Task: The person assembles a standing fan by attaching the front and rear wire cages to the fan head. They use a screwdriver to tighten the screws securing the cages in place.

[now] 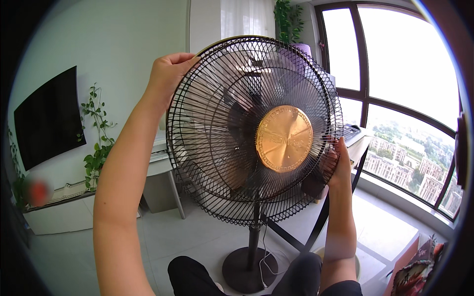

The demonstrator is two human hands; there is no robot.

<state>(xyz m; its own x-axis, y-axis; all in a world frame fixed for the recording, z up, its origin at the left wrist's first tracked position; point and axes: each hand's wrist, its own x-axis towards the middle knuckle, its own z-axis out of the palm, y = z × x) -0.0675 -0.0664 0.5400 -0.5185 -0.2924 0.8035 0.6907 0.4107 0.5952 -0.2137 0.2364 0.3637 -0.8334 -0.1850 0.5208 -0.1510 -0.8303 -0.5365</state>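
A large dark-framed window [410, 59] takes up the far right, above a pale tiled floor [377, 224]. Beyond the fan [232, 148], on the right, a dark-legged bench [359, 147] carries a keyboard [351, 132]; on the left wall hangs a black television [49, 118]. The fan stands on the floor in the middle, its round wire cage toward the person and its dark round base [237, 271] near the knees. The left hand [169, 76] has its fingers pinching the cage's upper-left rim. The right hand [340, 165] is at the right edge, its fingers partly behind the wires; whether they close on it, I cannot tell. A gold disc [284, 139] covers the cage's hub. A thin pale cord [263, 246] runs down beside the pole.
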